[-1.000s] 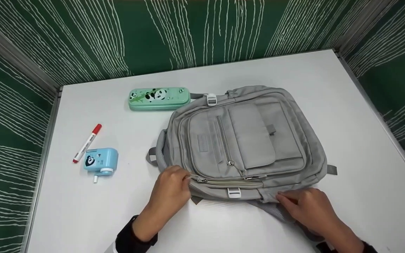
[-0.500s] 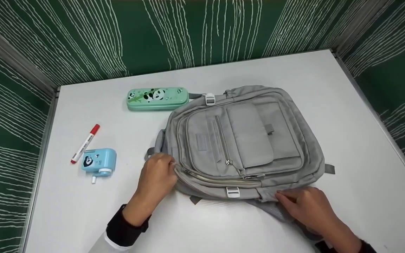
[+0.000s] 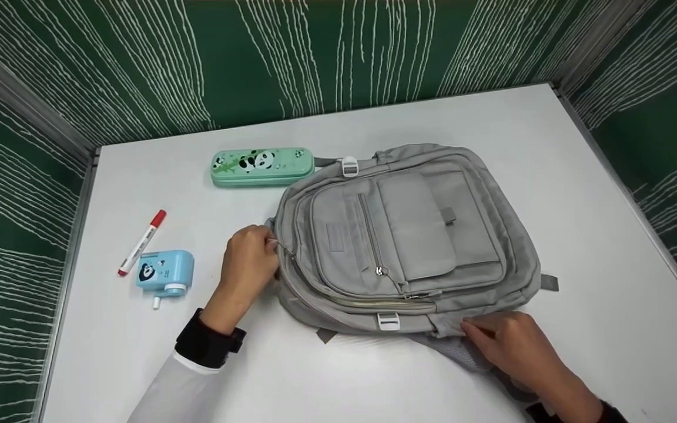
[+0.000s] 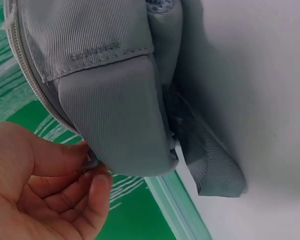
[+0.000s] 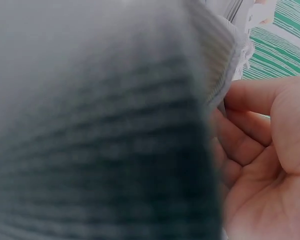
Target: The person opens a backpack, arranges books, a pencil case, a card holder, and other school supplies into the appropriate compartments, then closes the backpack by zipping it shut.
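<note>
A grey backpack (image 3: 415,229) lies on its back on the white table, its top end toward the left. My left hand (image 3: 247,258) pinches a zipper pull at the bag's top end; in the left wrist view the pull (image 4: 90,162) shows between thumb and fingers. Along the near side the zipper (image 3: 374,303) is parted over a stretch. At the lower right of the bag, my right hand (image 3: 515,343) pinches the fabric edge of the side pocket (image 3: 449,324). A blurred strap (image 5: 105,140) fills much of the right wrist view.
A green panda pencil case (image 3: 262,167) lies against the bag's far left side. Farther left are a red-capped marker (image 3: 142,243) and a blue crank pencil sharpener (image 3: 166,274). Green walls with white streaks (image 3: 280,53) enclose the white table (image 3: 597,176).
My left hand has slid left and away from me along the bag's edge with the zipper pull, and the parted stretch of zipper has grown longer. My right hand has kept its place.
</note>
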Demonstrator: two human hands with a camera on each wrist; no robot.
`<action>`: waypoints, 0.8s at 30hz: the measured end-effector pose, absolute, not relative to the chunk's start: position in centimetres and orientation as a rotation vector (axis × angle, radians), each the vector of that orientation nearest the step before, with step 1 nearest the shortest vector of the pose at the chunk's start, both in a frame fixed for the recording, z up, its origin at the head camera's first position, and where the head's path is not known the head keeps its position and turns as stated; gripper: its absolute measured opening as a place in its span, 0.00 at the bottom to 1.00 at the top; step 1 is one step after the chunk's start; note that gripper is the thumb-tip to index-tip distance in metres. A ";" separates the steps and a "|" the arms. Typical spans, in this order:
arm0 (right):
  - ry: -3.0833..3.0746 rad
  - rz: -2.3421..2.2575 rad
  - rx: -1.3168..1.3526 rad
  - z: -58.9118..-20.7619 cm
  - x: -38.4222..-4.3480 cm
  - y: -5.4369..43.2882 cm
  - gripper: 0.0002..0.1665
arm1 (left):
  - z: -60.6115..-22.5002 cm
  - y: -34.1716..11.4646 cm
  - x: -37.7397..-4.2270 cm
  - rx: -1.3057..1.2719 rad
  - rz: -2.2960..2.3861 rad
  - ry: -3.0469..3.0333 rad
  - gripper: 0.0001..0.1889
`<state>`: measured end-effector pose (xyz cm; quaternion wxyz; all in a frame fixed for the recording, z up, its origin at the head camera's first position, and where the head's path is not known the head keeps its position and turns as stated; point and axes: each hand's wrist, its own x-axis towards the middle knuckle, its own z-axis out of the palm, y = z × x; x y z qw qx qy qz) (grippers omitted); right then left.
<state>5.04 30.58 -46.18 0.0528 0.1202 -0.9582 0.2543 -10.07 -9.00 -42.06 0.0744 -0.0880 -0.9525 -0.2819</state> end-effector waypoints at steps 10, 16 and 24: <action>-2.905 0.818 0.332 -46.0 4.6 30.8 0.01 | -42.7 -9.3 -8.4 -0.294 -0.898 -2.912 0.07; -2.866 0.785 0.340 -45.9 3.8 32.0 0.04 | -43.1 -9.0 -6.7 -0.345 -0.898 -2.909 0.06; -2.870 0.732 0.294 -45.5 2.4 33.8 0.07 | -43.5 -8.2 -4.2 -0.455 -0.909 -2.905 0.05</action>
